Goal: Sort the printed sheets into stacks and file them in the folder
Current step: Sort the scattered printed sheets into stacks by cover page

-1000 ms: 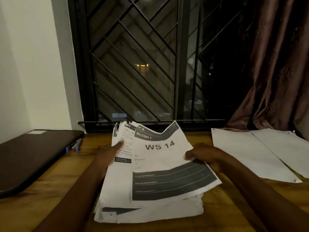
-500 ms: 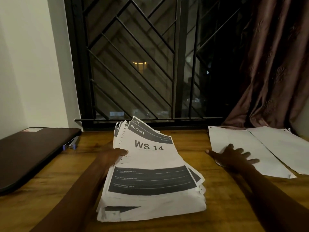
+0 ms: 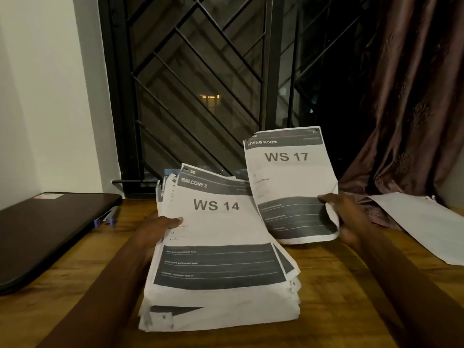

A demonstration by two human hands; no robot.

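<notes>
A thick stack of printed sheets (image 3: 221, 305) lies in the middle of the wooden table; its top sheet (image 3: 216, 222) reads "BALCONY 2, WS 14". My left hand (image 3: 158, 228) grips the left edge of the raised upper sheets, thumb on top of the WS 14 sheet. My right hand (image 3: 346, 217) pinches the right edge of a single sheet (image 3: 288, 182) marked "LIVING ROOM, WS 17". It holds that sheet upright, just right of the stack. A dark folder (image 3: 50, 234) lies shut at the left.
White sheets lying face down (image 3: 426, 227) sit on the table at the right, near a brown curtain (image 3: 414, 96). A small blue clip (image 3: 105, 218) pokes out beside the folder. A barred window (image 3: 200, 84) stands behind the table (image 3: 326, 285).
My right hand let go of the WS 14 sheet, pressed flat on the face-down sheets at the right, and now holds up the WS 17 sheet. My left hand has stayed on the stack.
</notes>
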